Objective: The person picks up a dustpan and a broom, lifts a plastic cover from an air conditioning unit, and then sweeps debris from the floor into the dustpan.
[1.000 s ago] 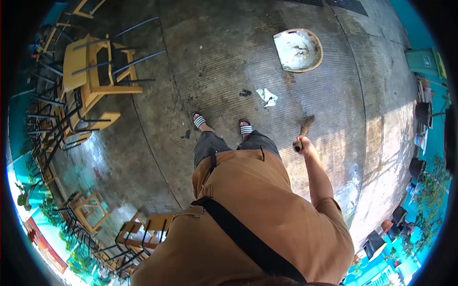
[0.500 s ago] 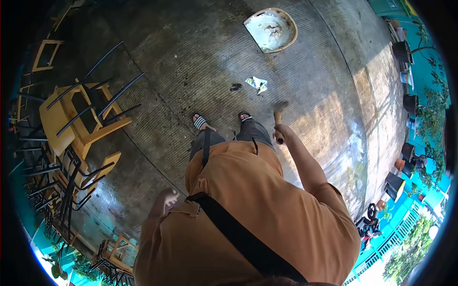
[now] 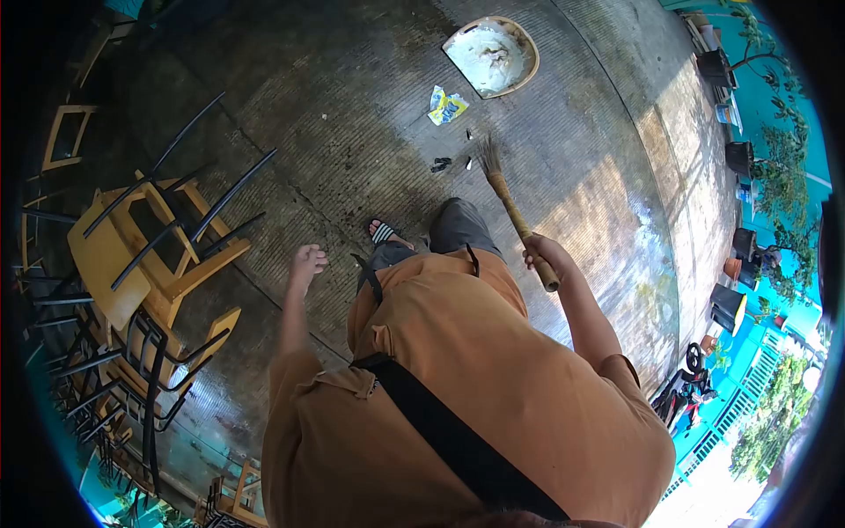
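Observation:
My right hand [image 3: 547, 255] is closed round the handle end of a short broom [image 3: 510, 204]. The broom's dark bristles point away from me, close to the floor beside small dark and white scraps [image 3: 443, 165]. Just beyond them lies a crumpled yellow, blue and white wrapper [image 3: 448, 106]. Farther off sits a rounded woven tray [image 3: 533, 62] with whitish material in it. My left hand [image 3: 308, 261] hangs in the air over the floor on the left, its fingers loosely curled and nothing visible in them.
Stacked wooden chairs with dark metal legs [image 3: 132, 255] fill the left side. Potted plants [image 3: 739, 158] line a turquoise wall on the right, with a motorcycle [image 3: 689, 387] at the lower right. The floor [image 3: 352, 88] is ribbed concrete, with wet patches.
My left hand has risen forward from beside my body. The broom has swung out and shows at full length. The wrapper has moved away towards the tray, and white scraps now show near the bristles.

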